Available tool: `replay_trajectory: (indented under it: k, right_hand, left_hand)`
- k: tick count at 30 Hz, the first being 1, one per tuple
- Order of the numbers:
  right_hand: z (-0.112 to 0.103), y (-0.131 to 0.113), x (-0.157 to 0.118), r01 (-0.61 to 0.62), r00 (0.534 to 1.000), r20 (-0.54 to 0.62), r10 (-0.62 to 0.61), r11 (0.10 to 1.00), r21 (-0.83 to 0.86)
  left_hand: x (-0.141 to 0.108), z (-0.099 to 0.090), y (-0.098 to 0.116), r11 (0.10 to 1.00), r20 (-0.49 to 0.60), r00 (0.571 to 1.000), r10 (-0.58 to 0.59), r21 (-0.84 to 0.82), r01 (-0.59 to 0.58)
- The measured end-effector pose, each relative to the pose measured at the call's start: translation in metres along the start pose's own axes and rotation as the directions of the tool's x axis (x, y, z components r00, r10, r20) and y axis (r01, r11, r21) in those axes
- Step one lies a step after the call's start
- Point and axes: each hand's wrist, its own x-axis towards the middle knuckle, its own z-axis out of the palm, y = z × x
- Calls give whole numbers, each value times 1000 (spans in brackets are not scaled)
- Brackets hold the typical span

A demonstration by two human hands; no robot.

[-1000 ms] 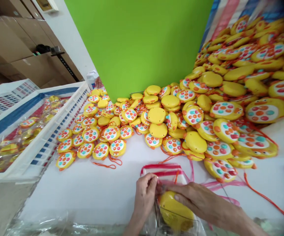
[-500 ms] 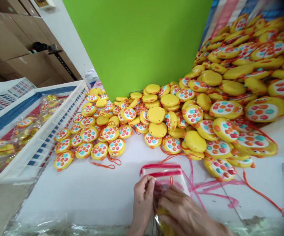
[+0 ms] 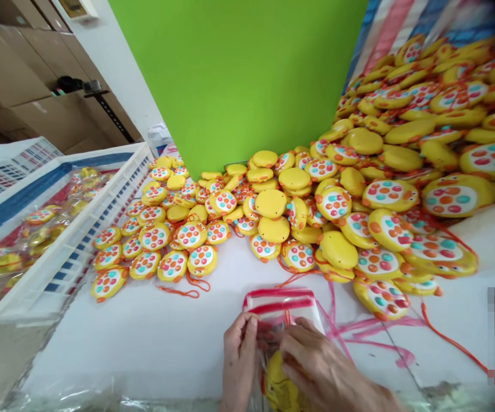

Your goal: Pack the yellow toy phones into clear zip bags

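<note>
Head view: two bare hands work low at the near edge of a white table (image 3: 157, 337); the left hand (image 3: 237, 355) has its thumb and forefinger pinched together at the edge of clear plastic; the right hand (image 3: 322, 360) has its fingers curled over one yellow toy (image 3: 275, 375), which lies below and between the hands with clear film about it; how firmly those fingers grip cannot be told, nor how far the toy sits inside the film; one orange loop (image 3: 287, 316) stands just beyond the right fingertips.

Just past the hands lie clear bags (image 3: 294, 306) with red bands, their number unclear; pink lines (image 3: 376, 325) run over the tabletop beside them, and whether they spell anything cannot be told.

Beyond spreads a heap of yellow toys (image 3: 270, 203) with spotted white faces, too overlapped to count; four toys make the front row of its left cluster; one orange cord (image 3: 424, 312) trails at right.

One green panel (image 3: 238, 80) stands behind; two white crates show at left, the nearer crate (image 3: 60, 260) holding bagged toys (image 3: 42, 215).
</note>
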Motion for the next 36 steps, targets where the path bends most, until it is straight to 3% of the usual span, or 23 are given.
replay_trajectory:
  k: [4,9,12,15,22,27,36]
  right_hand:
    - [-3,4,-1,-20,1000,-18,19,1000,-21]
    - [-4,18,-2,-88,995,-56,84,993,-84]
    - [-5,24,1,-96,991,-103,90,994,-55]
    - [-9,21,5,-43,998,-43,45,999,26]
    - [-10,9,7,-93,994,73,79,971,221]
    - [-1,8,10,-68,997,56,60,985,159]
    - [1,6,19,-81,984,154,86,996,-40]
  left_hand:
    - [-6,-8,-5,999,-53,999,-2,38,4]
    - [-4,-3,-14,997,67,997,30,64,-34]
    - [2,7,-20,995,-34,996,83,63,-81]
    - [4,16,-23,992,-111,988,106,78,-98]
    - [-4,18,-21,991,-88,989,116,84,-108]
    - [-6,13,-17,994,-70,996,59,96,-53]
    - [-2,7,-17,994,-29,999,-14,111,17]
